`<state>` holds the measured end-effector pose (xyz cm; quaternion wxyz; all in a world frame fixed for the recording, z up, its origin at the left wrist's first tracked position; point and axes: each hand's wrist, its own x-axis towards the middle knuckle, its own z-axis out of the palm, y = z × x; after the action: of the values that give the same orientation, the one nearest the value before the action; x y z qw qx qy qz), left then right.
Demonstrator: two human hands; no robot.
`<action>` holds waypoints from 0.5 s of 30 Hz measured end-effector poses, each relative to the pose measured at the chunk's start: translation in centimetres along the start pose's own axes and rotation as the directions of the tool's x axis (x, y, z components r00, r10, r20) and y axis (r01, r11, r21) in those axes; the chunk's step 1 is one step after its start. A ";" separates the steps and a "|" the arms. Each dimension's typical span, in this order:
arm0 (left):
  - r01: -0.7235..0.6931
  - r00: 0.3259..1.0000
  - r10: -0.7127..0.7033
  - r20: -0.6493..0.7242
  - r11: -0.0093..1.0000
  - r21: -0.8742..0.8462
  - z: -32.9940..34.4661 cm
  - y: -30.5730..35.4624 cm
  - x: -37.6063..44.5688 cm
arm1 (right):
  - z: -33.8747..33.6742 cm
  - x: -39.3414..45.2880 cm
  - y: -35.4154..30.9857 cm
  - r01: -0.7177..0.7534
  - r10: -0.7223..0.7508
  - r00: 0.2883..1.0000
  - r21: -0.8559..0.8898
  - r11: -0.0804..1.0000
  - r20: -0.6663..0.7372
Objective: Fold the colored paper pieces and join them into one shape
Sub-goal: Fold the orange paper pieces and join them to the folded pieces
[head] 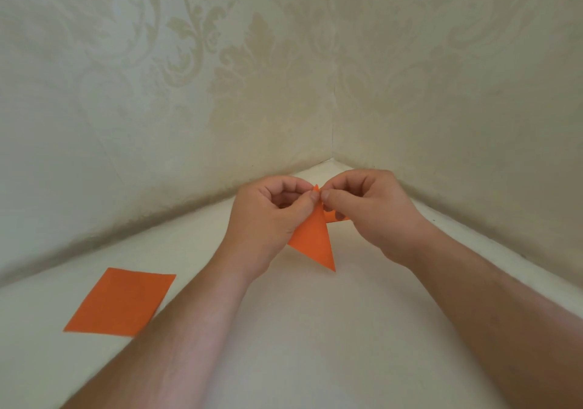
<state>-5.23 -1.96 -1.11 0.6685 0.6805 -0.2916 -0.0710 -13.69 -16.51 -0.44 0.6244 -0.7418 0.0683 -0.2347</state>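
At the far left a flat orange paper sheet (121,302) lies on the white table (299,345), well apart from the hands, its near corner just beside the left forearm. Moving right, the left hand (268,219) is raised above the table with its fingers curled, thumb and forefinger pinching the top tip of a folded orange triangle (315,238). The triangle hangs point-down between the two hands, its lower corner free in the air over the table. The left palm covers part of its left edge. The right hand (366,210) meets the left at the same tip, its thumb and forefinger closed on the paper and its other fingers curled in. Behind the right fingers a further bit of orange paper (339,217) shows, mostly hidden, so its shape cannot be told. Patterned cream walls (189,61) meet in a corner just behind the hands.
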 end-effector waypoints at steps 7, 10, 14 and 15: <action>0.025 0.996 -0.023 0.087 0.999 -0.025 -0.3 0.1 -0.1 | -0.4 0.1 -0.1 -0.012 0.012 1.000 -0.019 1.000 -0.020; 0.061 0.990 -0.057 0.129 0.998 -0.028 -0.2 0.0 -0.1 | -0.3 0.2 0.0 -0.014 0.013 0.999 -0.023 1.000 -0.043; 0.102 0.986 -0.098 0.139 0.994 -0.026 -0.3 0.0 0.1 | -0.3 0.3 0.1 -0.016 0.015 0.999 -0.044 0.999 -0.044; 0.109 0.987 -0.105 0.120 0.994 -0.022 -0.3 0.0 0.1 | -0.3 0.3 0.1 -0.016 0.013 0.999 -0.067 0.998 -0.045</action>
<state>-5.01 -1.75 -1.07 0.6548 0.6803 -0.2927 -0.1511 -13.56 -16.92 -0.48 0.5991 -0.7565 0.0955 -0.2442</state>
